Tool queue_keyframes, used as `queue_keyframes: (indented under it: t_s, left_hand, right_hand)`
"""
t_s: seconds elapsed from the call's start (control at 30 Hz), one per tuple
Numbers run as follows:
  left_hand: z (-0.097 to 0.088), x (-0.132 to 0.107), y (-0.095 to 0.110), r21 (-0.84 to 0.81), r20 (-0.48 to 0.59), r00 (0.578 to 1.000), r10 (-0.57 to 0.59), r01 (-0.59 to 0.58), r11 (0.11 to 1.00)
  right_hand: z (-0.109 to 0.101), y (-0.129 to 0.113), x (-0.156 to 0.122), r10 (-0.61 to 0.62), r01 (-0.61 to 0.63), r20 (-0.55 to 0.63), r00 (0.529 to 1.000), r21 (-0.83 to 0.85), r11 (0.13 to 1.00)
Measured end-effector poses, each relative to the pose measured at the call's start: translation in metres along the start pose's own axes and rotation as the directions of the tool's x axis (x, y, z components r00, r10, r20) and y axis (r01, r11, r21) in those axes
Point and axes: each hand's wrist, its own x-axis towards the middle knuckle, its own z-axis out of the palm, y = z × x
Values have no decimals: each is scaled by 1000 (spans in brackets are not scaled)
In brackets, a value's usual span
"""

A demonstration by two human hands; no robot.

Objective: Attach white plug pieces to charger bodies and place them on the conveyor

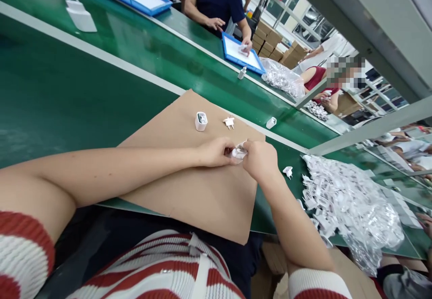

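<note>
The small white part (239, 151) is pinched between the fingertips of both hands just above the cardboard sheet (209, 200), and the grip looks thin. A piece this small and smooth could slip out if one hand pulls or twists harder than the other. From there it could skid off the sheet onto the green belt (101, 96), or drop over the near edge into the lap. The fingers hide most of the part, so a skewed fit between its pieces would be hard to notice. The left hand (216, 151) is curled closed on the part's left side, its bare forearm lying long and low across the sheet from a red and white striped sleeve. The right hand (259, 159) is closed on the other side, knuckles up, wrist bent, its forearm rising steeply from the lower right. Just beyond the hands a white housing (201, 121) and a pronged plug piece (229, 121) lie apart on the sheet, near enough for a slipping part to knock them. A loose plug piece (288, 171) lies on the belt beside a heap of bagged white parts (351, 200) to the right. Far across the belt another person's hand (246, 45) rests on a blue-framed tray (236, 58).
</note>
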Motion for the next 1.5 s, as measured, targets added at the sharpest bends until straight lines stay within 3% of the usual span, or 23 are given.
queue_keyframes:
  t_s: [0.1,0.23,0.4,0.47,0.57,0.63,0.67,0.8,0.87,1.0,1.13,1.27,1.4,1.5]
  left_hand:
    - [0,-1,2,0,-14,999,-31,31,1000]
    - [4,-2,5,40,-36,999,-37,39,998]
    - [9,-9,14,113,-71,997,-24,32,993]
    - [9,-15,18,81,-66,998,14,-8,997]
    - [10,-26,21,80,-98,986,132,-125,989]
    - [12,-31,19,199,-103,975,197,-174,964]
    - [13,-32,16,280,-88,972,220,-188,941]
    - [17,-29,6,572,26,964,265,-232,787]
    - [19,-27,3,652,61,961,270,-243,718]
    - [19,-30,9,677,57,965,256,-226,700]
    - [15,-30,20,501,-47,977,207,-156,851]
    - [13,-22,17,121,-94,991,96,-84,989]
    - [8,-16,11,-242,-130,989,-66,33,970]
    - [-3,-16,17,-507,-125,982,-142,59,860]
  right_hand:
    - [3,5,4,25,-25,2,1000,60,998]
    - [18,14,-3,111,-91,-94,989,200,976]
    - [30,18,-7,125,-77,-119,985,343,936]
    - [35,22,-4,144,-70,-120,982,479,875]
    - [47,29,0,161,-22,-125,979,720,694]
    - [55,33,1,164,7,-135,977,792,611]
    - [58,34,0,167,15,-148,975,792,611]
    - [65,36,-4,175,50,-248,953,696,716]
    - [68,34,-7,190,65,-284,940,694,717]
    - [79,24,-16,296,90,-316,901,805,586]
    - [88,18,-20,356,149,-293,887,913,380]
    - [81,32,-9,265,62,-113,958,980,191]
    - [65,41,9,198,45,-50,979,998,34]
    - [59,32,14,124,138,-140,982,990,20]
